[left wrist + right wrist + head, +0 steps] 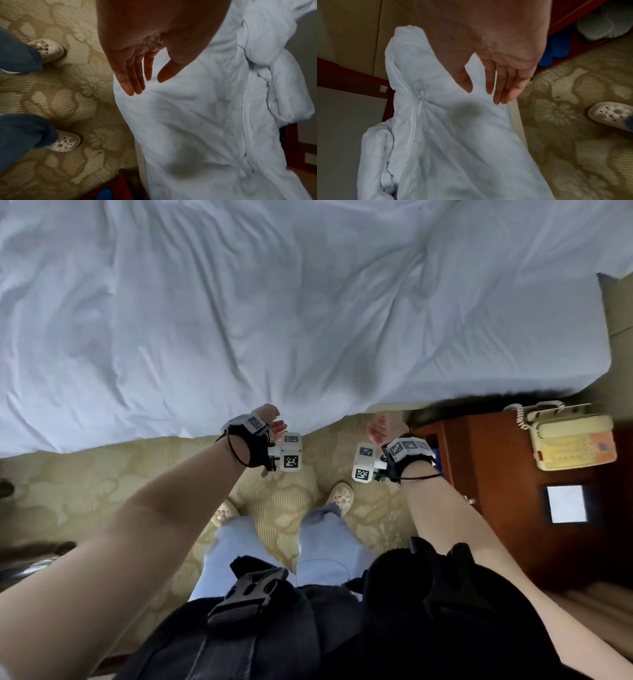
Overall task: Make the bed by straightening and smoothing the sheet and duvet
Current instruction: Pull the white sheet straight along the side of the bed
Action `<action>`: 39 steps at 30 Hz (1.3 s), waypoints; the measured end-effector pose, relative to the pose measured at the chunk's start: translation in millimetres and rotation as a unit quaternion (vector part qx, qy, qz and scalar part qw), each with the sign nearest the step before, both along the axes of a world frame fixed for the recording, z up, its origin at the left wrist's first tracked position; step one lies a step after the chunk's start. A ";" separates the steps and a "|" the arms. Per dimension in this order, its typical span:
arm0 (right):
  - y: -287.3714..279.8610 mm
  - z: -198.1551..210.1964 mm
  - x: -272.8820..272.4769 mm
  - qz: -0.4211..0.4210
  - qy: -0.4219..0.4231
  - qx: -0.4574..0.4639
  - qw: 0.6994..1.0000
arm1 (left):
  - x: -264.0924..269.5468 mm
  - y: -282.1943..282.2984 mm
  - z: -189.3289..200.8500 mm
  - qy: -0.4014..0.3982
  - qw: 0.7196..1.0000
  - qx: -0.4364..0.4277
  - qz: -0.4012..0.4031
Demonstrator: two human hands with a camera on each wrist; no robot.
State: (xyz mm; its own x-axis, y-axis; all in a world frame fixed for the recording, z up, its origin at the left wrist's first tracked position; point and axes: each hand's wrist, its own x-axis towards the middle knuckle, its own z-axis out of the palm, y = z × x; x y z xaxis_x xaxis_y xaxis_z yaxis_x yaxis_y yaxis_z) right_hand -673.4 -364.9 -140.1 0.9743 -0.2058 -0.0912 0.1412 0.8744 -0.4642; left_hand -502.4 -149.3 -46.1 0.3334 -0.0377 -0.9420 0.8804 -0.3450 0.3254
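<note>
White duvet (274, 320) lies rumpled over the bed (515, 124), filling the head view from 9 to 2 o'clock. Left hand (272, 421) and right hand (385, 426) hang at its near edge, toward 6 o'clock, fingers straight and relaxed, gripping nothing; a telephone (570, 441) sits at 3 o'clock

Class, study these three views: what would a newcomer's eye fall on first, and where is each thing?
The rumpled white duvet fills the upper half of the head view. At its near edge the left hand and right hand hover, holding nothing, above the patterned carpet. To the right, a cream telephone sits on a red-brown nightstand.
</note>
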 end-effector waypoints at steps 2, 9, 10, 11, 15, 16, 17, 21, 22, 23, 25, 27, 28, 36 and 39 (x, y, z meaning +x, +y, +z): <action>-12.7 73.5 0.4 0.049 0.343 -0.090 0.934 | -16.6 -38.5 1.7 -0.006 0.999 0.010 -0.037; -110.0 95.4 -52.6 -0.127 0.600 -0.067 0.787 | -54.7 -145.5 12.7 -0.054 0.994 0.009 -0.100; -120.4 92.8 -58.8 -0.135 0.601 -0.060 0.786 | -57.0 -158.1 11.3 -0.072 0.991 0.010 -0.113; -128.1 92.0 -63.0 -0.140 0.598 -0.057 0.787 | -58.6 -168.1 10.1 -0.094 0.987 0.020 -0.131; -150.7 77.2 -73.4 -0.120 0.598 -0.065 0.789 | -59.1 -208.3 12.0 -0.216 0.933 0.073 -0.280; -154.8 76.0 -74.2 -0.114 0.604 -0.075 0.785 | -58.9 -215.6 12.9 -0.241 0.909 0.088 -0.328; -159.4 74.4 -74.8 -0.114 0.607 -0.078 0.783 | -59.4 -223.4 13.7 -0.262 0.884 0.102 -0.374; -182.2 63.9 -69.8 -0.130 0.602 -0.079 0.784 | -59.1 -254.7 5.4 -0.337 0.769 0.120 -0.530; -188.1 63.8 -67.9 -0.132 0.601 -0.080 0.784 | -58.8 -261.8 4.9 -0.347 0.744 0.121 -0.558; -195.4 64.3 -66.0 -0.132 0.601 -0.084 0.784 | -58.0 -269.4 3.4 -0.361 0.725 0.119 -0.574; -211.1 69.0 -59.4 -0.130 0.602 -0.089 0.783 | -55.3 -284.8 0.0 -0.381 0.706 0.111 -0.587; -233.5 69.5 -50.4 -0.131 0.602 -0.098 0.782 | -48.8 -305.3 -6.2 -0.387 0.700 0.104 -0.591; -242.6 69.4 -46.3 -0.128 0.600 -0.103 0.783 | -45.9 -312.9 -9.1 -0.386 0.700 0.104 -0.591; -325.9 62.3 11.4 -0.099 0.627 -0.121 0.763 | -14.1 -393.1 -49.8 -0.358 0.721 0.103 -0.584; -347.1 50.9 26.4 -0.079 0.633 -0.117 0.761 | -13.0 -410.1 -71.5 -0.328 0.719 0.112 -0.603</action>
